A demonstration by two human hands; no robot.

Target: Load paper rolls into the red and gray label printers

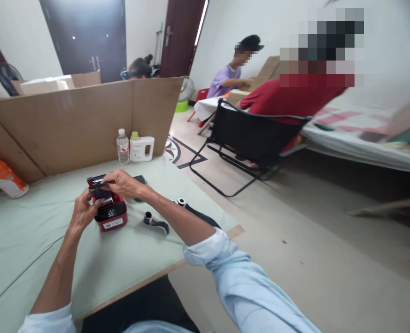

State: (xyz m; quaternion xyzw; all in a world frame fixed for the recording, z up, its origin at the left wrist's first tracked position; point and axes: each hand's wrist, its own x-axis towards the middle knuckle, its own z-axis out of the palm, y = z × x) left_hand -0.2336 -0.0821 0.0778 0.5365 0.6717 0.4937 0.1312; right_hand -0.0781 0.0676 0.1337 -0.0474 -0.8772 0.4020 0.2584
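Note:
A red and black box-shaped device with a white label on its near side sits on the pale green cloth. Over its far part, my left hand is closed on a dark flat piece, thumb on the near side. My right hand reaches across from the right, with its fingers pinched at the upper edge of the same piece. Whether the piece is attached to the device cannot be seen. Right of the device lies a curved black and silver tool with a ring-shaped end.
A clear water bottle and a white jug stand before a cardboard screen. A dark flat object lies behind my right wrist. An orange and white bottle lies left. A black folding chair holds a person in red.

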